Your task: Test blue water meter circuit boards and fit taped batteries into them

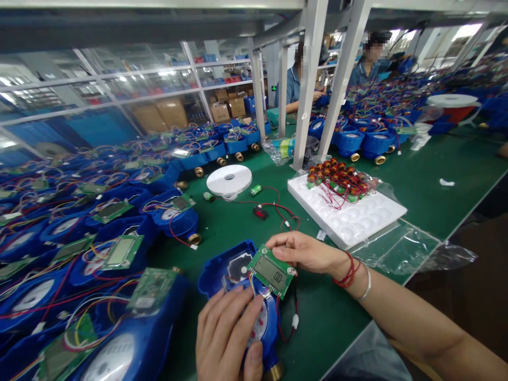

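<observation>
A blue water meter body [234, 275] lies on the green bench in front of me. My left hand [230, 336] rests on its dial end, fingers curled over the housing. My right hand [304, 251] pinches the far edge of a green circuit board with an LCD screen [272, 271], held tilted just above the meter. Coloured wires run from the board down into the meter. A red wire with a white plug [294, 321] hangs off the meter's right side.
Many blue meters with boards and wires [99, 254] crowd the left. A white foam tray [349, 214] holds orange coils [337, 177]. A white tape roll [229, 180], small green cells and a red-wired part [260, 212] lie beyond. Two people work at the far end.
</observation>
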Demonstrator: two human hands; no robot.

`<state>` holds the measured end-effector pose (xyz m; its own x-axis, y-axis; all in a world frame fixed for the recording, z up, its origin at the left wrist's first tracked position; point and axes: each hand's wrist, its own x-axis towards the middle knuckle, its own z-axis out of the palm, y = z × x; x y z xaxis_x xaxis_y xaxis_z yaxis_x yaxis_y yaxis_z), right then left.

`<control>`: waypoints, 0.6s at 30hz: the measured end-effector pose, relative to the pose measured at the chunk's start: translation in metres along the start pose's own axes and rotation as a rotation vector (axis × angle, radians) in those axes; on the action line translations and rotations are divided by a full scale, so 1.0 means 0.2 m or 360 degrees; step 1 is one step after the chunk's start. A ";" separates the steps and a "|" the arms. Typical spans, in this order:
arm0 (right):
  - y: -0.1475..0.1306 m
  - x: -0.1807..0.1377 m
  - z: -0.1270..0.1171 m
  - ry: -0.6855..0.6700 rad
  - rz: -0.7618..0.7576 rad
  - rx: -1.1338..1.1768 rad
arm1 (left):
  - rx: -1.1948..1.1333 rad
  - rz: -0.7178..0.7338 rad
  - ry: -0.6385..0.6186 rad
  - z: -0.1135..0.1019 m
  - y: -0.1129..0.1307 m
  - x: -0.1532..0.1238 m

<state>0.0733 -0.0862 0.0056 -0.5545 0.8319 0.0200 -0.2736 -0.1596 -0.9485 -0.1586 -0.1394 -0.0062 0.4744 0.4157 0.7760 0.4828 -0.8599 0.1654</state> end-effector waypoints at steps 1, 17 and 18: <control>0.00 0.00 0.00 -0.0008 -0.0004 0.0010 | -0.0008 -0.0033 0.0007 0.00 0.01 0.00; 0.01 0.00 0.01 0.0000 0.0000 -0.0001 | -0.0021 -0.0096 0.0005 0.01 0.02 0.00; 0.01 0.00 0.01 0.0000 0.0000 0.0008 | -0.0015 -0.0096 0.0011 0.00 0.02 0.00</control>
<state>0.0722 -0.0876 0.0045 -0.5546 0.8319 0.0200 -0.2774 -0.1622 -0.9470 -0.1562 -0.1424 -0.0063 0.4396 0.4647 0.7686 0.5035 -0.8362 0.2175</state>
